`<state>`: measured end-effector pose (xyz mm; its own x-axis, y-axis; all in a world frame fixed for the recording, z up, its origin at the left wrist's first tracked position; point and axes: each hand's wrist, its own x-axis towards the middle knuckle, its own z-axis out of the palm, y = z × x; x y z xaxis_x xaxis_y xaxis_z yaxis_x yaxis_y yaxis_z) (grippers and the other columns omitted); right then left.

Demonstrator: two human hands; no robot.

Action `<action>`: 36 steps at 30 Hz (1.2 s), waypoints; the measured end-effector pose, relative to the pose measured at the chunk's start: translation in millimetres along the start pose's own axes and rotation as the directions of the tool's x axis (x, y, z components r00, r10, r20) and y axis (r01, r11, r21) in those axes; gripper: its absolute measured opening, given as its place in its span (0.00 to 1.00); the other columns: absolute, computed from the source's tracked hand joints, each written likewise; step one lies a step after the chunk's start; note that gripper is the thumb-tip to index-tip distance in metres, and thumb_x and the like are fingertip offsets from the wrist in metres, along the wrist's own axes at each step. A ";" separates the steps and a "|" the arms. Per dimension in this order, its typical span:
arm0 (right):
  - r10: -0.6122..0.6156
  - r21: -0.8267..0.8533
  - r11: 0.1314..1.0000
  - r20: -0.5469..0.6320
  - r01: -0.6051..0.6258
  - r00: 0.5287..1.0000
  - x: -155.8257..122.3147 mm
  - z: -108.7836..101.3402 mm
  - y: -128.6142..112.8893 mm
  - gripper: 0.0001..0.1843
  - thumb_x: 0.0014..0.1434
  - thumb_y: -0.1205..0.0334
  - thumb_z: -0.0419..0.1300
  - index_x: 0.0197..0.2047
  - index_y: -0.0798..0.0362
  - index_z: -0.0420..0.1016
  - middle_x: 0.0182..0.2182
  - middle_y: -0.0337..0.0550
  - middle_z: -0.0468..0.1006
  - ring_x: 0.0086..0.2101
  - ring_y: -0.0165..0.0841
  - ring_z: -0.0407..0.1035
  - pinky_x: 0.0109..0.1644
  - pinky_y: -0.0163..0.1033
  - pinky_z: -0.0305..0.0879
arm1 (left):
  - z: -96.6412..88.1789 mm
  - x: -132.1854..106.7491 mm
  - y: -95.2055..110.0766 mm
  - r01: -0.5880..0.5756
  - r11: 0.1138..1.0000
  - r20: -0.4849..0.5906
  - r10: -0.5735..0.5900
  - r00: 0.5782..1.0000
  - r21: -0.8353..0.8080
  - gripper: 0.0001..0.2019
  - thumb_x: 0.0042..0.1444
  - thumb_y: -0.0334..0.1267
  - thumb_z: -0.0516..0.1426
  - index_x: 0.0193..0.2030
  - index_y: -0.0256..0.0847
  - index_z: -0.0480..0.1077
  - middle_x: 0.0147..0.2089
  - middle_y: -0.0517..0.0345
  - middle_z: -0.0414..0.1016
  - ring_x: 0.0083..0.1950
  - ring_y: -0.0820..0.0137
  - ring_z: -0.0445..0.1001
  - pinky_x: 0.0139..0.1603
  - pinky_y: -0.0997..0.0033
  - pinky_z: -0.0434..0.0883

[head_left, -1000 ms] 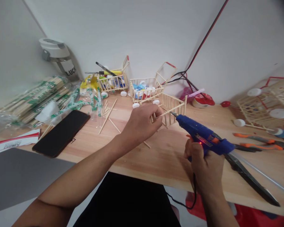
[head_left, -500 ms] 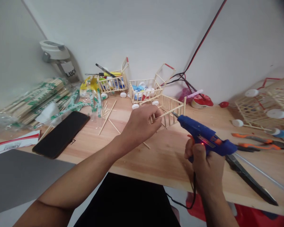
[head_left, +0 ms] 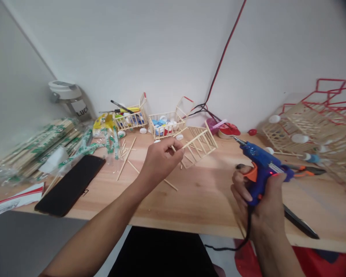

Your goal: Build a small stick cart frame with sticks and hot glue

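Wooden bench, left hand pinching a stick, right hand gripping a blue glue gun, nozzle up-left.

Head feed, as I read it: left hand pinching a thin wooden stick, its far end just beside a slatted stick panel propped at a tilt on the bench. Right hand wrapped around a blue hot glue gun, nozzle aimed left, apart from the panel. Black phone lying flat on the bench, farther left.
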<state>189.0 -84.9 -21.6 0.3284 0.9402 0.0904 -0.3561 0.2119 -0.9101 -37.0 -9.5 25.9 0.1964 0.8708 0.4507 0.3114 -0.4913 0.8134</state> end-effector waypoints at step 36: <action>-0.346 -0.984 -0.159 -0.027 -0.087 0.938 43.2 -144.7 -65.7 0.24 0.50 0.44 0.52 0.43 0.52 0.73 0.36 0.57 0.78 0.35 0.52 0.73 0.35 0.48 0.64 | -2.8 2.0 4.0 0.064 0.975 -0.034 -0.073 0.997 -0.212 0.09 0.51 0.41 0.62 0.29 0.37 0.73 0.27 0.61 0.72 0.27 0.76 0.65 0.29 0.77 0.62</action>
<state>353.1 -96.8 -16.4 0.4547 0.8015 0.3885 0.8884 -0.3773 -0.2613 -38.0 -9.7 31.1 0.1418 0.9044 0.4023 0.1188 -0.4191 0.9001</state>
